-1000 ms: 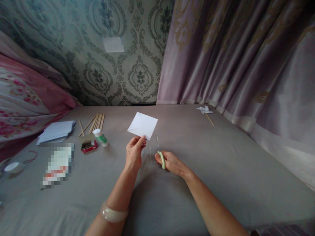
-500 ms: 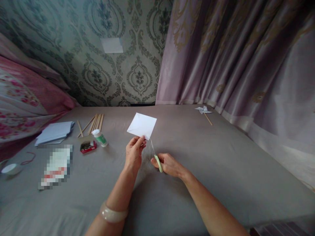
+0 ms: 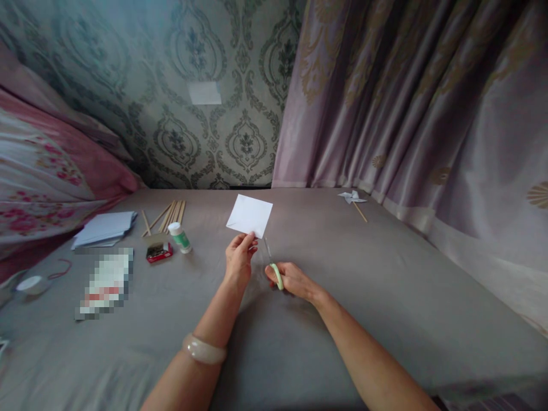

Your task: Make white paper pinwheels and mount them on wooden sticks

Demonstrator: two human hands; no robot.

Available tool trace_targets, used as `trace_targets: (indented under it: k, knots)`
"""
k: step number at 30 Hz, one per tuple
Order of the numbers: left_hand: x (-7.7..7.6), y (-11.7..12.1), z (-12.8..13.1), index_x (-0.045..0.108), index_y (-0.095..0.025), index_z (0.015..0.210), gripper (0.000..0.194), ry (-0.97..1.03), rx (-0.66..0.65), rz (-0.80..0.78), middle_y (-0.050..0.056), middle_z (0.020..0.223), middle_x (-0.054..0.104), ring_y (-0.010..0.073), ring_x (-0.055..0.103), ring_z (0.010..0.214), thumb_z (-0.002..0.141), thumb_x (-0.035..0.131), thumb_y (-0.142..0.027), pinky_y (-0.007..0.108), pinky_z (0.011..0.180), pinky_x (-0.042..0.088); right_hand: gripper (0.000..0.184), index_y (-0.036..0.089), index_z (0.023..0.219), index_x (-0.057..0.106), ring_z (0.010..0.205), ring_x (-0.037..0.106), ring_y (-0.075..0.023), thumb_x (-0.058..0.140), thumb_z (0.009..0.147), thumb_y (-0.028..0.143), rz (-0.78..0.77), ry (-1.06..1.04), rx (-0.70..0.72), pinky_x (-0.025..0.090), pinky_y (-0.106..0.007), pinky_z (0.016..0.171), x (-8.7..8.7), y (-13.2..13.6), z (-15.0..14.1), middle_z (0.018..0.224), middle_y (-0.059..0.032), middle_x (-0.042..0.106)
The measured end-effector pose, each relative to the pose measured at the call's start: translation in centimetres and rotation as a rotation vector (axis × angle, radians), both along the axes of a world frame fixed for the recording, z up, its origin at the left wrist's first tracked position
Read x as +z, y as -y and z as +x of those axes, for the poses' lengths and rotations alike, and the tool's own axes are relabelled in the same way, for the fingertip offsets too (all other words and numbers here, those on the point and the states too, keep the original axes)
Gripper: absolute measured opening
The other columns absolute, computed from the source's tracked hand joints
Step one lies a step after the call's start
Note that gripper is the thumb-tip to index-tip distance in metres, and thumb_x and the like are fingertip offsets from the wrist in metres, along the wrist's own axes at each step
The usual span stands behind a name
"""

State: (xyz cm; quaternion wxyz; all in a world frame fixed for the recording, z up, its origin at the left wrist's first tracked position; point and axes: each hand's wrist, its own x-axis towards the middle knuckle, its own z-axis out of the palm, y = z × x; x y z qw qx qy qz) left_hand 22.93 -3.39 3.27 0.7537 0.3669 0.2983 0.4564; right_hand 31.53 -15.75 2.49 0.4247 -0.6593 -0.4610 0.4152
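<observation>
A white square of paper [image 3: 250, 214] is pinched at its near edge by my left hand [image 3: 240, 255], thumb on top. Faint crease lines run in from its corners. My right hand [image 3: 293, 279] is closed round the pale green handles of a pair of scissors [image 3: 276, 276]. The blades point up and away, with their tips close to the paper's right near corner. Whether the tips touch the paper I cannot tell. Both hands are above the grey cloth [image 3: 325, 342].
On the left are a paper stack [image 3: 103, 229], wooden sticks [image 3: 174, 215], a red box of small dark pieces [image 3: 159, 252], a green-and-white bottle [image 3: 180, 238], a blurred-out packet [image 3: 107, 282] and a white round object [image 3: 32, 285]. A paper pinwheel [image 3: 353, 197] lies at the far right.
The view has shifted slightly, so most things on the left appear further right. The paper is turned and tilted a little in my left hand. The scissors stay close to its corner.
</observation>
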Motion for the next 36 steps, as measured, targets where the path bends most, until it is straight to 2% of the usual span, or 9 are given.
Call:
trace_targets:
  k: [3, 7, 11, 15, 20, 28, 33, 36]
  knots:
    - [-0.3, -0.3, 0.5, 0.054, -0.015, 0.063, 0.039, 0.014, 0.001, -0.010, -0.004, 0.060, 0.057, 0.0062, 0.052, 0.055, 0.045, 0.083, -0.033, 0.018, 0.054, 0.038, 0.060, 0.015, 0.065, 0.055, 0.040, 0.035, -0.0053, 0.048, 0.072, 0.075, -0.015, -0.070, -0.050, 0.023, -0.019, 0.036, -0.6, -0.2, 0.2, 0.057, 0.0014, 0.055]
    - [-0.8, -0.8, 1.1, 0.054, -0.016, 0.064, 0.039, 0.009, -0.020, 0.017, -0.003, 0.064, 0.057, 0.0061, 0.053, 0.056, 0.046, 0.082, -0.036, 0.019, 0.055, 0.039, 0.064, 0.015, 0.069, 0.057, 0.035, 0.036, -0.0043, 0.046, 0.070, 0.078, 0.003, -0.151, -0.097, 0.027, -0.018, 0.035, -1.3, -0.5, 0.5, 0.052, 0.0027, 0.054]
    - [-1.5, -1.3, 1.5, 0.054, -0.016, 0.065, 0.040, -0.020, -0.034, -0.035, -0.002, 0.065, 0.059, 0.0067, 0.054, 0.056, 0.044, 0.082, -0.034, 0.020, 0.054, 0.039, 0.066, 0.014, 0.072, 0.058, 0.032, 0.035, -0.0036, 0.046, 0.070, 0.079, -0.016, -0.190, -0.103, 0.026, -0.017, 0.033, -1.2, -0.6, 0.5, 0.049, 0.0039, 0.053]
    - [-2.1, -1.7, 1.7, 0.054, -0.016, 0.065, 0.042, -0.023, -0.038, -0.090, -0.002, 0.061, 0.059, 0.0072, 0.053, 0.053, 0.040, 0.084, -0.031, 0.020, 0.051, 0.037, 0.067, 0.012, 0.070, 0.059, 0.033, 0.037, -0.0030, 0.049, 0.067, 0.079, -0.041, -0.138, -0.079, 0.027, -0.017, 0.033, -0.5, -0.8, 0.5, 0.052, 0.0013, 0.057]
    - [-1.9, -1.8, 1.5, 0.054, -0.016, 0.064, 0.040, 0.011, -0.053, -0.070, -0.001, 0.062, 0.059, 0.0078, 0.054, 0.054, 0.042, 0.083, -0.032, 0.021, 0.053, 0.039, 0.064, 0.012, 0.062, 0.059, 0.033, 0.034, -0.0029, 0.055, 0.065, 0.076, -0.045, -0.083, -0.110, 0.023, -0.017, 0.033, 0.1, -1.6, 0.9, 0.050, -0.0008, 0.057]
    - [-1.9, -1.9, 0.8, 0.059, -0.015, 0.063, 0.036, -0.003, -0.086, 0.073, 0.000, 0.063, 0.059, 0.0076, 0.052, 0.057, 0.048, 0.081, -0.039, 0.019, 0.054, 0.038, 0.064, 0.014, 0.065, 0.058, 0.034, 0.031, -0.0038, 0.050, 0.067, 0.077, -0.011, -0.034, -0.116, 0.019, -0.019, 0.034, -1.4, -1.8, 1.2, 0.052, 0.0013, 0.056]
    - [-2.1, -1.4, 1.2, 0.060, -0.015, 0.064, 0.032, -0.011, -0.144, 0.109, 0.001, 0.064, 0.059, 0.0080, 0.053, 0.059, 0.054, 0.079, -0.038, 0.020, 0.055, 0.038, 0.058, 0.015, 0.058, 0.056, 0.041, 0.032, -0.0058, 0.056, 0.067, 0.072, 0.034, 0.027, -0.105, 0.021, -0.021, 0.040, -1.3, -1.2, 0.9, 0.047, 0.0037, 0.047]
    - [-2.0, -1.2, 1.3, 0.060, -0.015, 0.065, 0.031, 0.002, -0.160, 0.091, 0.001, 0.065, 0.060, 0.0083, 0.053, 0.060, 0.054, 0.080, -0.036, 0.020, 0.055, 0.038, 0.055, 0.015, 0.057, 0.056, 0.044, 0.033, -0.0066, 0.060, 0.067, 0.069, 0.056, 0.039, -0.119, 0.022, -0.022, 0.043, -1.1, -1.1, 0.9, 0.048, 0.0036, 0.046]
